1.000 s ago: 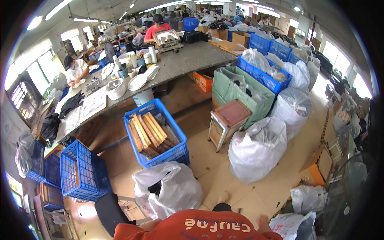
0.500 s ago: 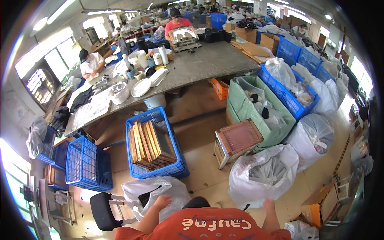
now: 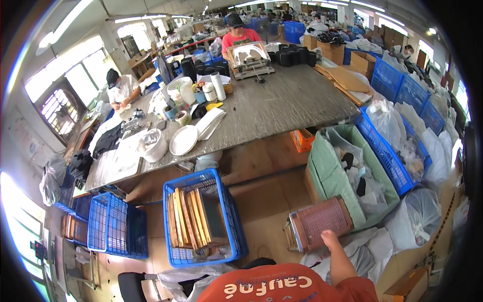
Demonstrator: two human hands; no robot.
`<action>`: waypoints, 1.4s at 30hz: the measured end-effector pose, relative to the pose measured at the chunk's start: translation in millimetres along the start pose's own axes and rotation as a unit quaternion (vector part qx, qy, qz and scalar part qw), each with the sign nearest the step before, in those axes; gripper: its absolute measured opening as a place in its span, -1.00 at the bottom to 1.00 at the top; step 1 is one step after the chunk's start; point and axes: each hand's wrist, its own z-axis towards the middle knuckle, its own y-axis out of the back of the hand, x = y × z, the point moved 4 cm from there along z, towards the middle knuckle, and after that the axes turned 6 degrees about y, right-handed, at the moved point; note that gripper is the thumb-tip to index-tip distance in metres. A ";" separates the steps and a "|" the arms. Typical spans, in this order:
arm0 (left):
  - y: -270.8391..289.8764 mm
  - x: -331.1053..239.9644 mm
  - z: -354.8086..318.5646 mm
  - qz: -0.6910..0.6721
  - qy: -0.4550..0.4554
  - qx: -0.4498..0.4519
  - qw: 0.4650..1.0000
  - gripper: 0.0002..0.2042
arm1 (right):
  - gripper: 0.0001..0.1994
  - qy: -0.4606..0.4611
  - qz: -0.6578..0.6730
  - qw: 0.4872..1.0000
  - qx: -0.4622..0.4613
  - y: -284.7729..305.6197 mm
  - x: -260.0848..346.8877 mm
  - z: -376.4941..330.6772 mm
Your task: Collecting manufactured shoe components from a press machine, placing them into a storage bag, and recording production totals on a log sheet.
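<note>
My right hand reaches forward to the near edge of a low stool with a flat, red-brown ribbed top and a metal frame. Whether it touches the top or hovers just above it I cannot tell, and its fingers are too small to read. White plastic sacks lie beneath my right forearm. Beyond the stool stands a large green fabric-sided bin holding clear bags and dark pieces. My left hand is out of sight.
Ahead, a blue crate holds upright wooden-framed screens. More blue crates stand at left. A black chair is at lower left. Across the long grey worktable, a person in red works; another sits at left.
The whole view has shifted, so the table and crates sit lower. My right hand has moved forward from beside my body to the stool. My left hand has left the picture.
</note>
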 end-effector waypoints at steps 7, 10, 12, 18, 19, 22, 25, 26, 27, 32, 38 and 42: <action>46.9 -52.0 54.6 -0.071 0.023 -0.033 0.997 -0.84 | -0.78 -0.150 -0.139 0.970 -0.130 44.1 -94.2 31.9; 65.3 -113.3 89.4 -0.139 -0.031 -0.075 0.987 -0.82 | -0.78 -0.249 -0.167 0.937 -0.178 59.1 -45.8 39.1; 69.5 -130.4 98.1 -0.151 -0.031 -0.095 0.984 -0.82 | -0.76 -0.282 -0.191 0.915 -0.218 69.6 17.8 65.7; 29.6 -114.3 147.9 0.081 -0.054 -0.061 0.993 -0.83 | -0.73 0.059 -0.207 0.862 -0.458 65.2 191.9 239.0; 25.1 -131.3 158.9 0.090 -0.066 -0.040 0.993 -0.83 | -0.72 0.203 -0.203 0.819 -0.497 55.8 213.9 269.7; 24.5 -177.1 176.7 0.118 -0.084 0.007 0.989 -0.83 | -0.72 0.335 -0.132 0.840 -0.406 -3.0 323.8 349.4; 24.6 -227.8 178.6 0.134 -0.097 0.071 0.984 -0.83 | -0.69 0.439 -0.137 0.845 -0.273 -63.0 427.2 394.9; 21.5 -249.0 182.1 0.137 -0.105 0.094 0.980 -0.83 | -0.67 0.458 -0.145 0.848 -0.222 -77.7 449.8 412.5; 18.4 -270.3 185.9 0.140 -0.113 0.117 0.977 -0.83 | -0.64 0.475 -0.152 0.850 -0.170 -92.0 464.3 429.3; 62.1 -534.3 220.5 0.132 0.026 0.119 0.984 -0.79 | -0.54 0.417 -0.232 0.871 -0.118 -135.3 477.2 477.8; 166.6 -741.2 320.0 0.277 -0.305 -0.230 0.882 -0.85 | -0.47 0.339 -0.297 0.890 -0.067 -140.1 481.5 485.9; 192.8 -876.6 384.8 0.283 -0.448 -0.371 0.763 -0.80 | -0.48 0.336 -0.295 0.892 -0.069 -138.7 484.6 487.5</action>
